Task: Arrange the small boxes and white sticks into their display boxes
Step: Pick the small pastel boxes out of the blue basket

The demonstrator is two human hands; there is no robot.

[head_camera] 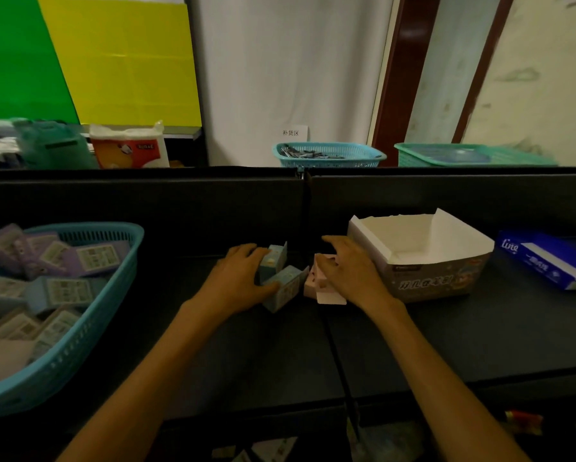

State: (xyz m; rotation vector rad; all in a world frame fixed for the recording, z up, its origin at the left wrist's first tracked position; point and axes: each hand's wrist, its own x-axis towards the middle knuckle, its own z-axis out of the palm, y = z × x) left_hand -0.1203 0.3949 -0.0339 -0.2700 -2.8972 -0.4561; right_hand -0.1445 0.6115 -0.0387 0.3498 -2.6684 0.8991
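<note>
Two small light-blue boxes lie on the dark table at the centre, and my left hand grips them from the left, fingers over the upper one and thumb against the lower one. Just to the right, my right hand holds small pink boxes, mostly hidden under its palm. An open display box with a white inside and printed front stands right of my right hand; no contents show in it. A blue basket at the left holds several small purple, blue and white boxes.
A blue carton lies at the table's right. A dark partition runs behind the work area. Beyond it stand a blue basket with dark items, a green basket and a tissue pack.
</note>
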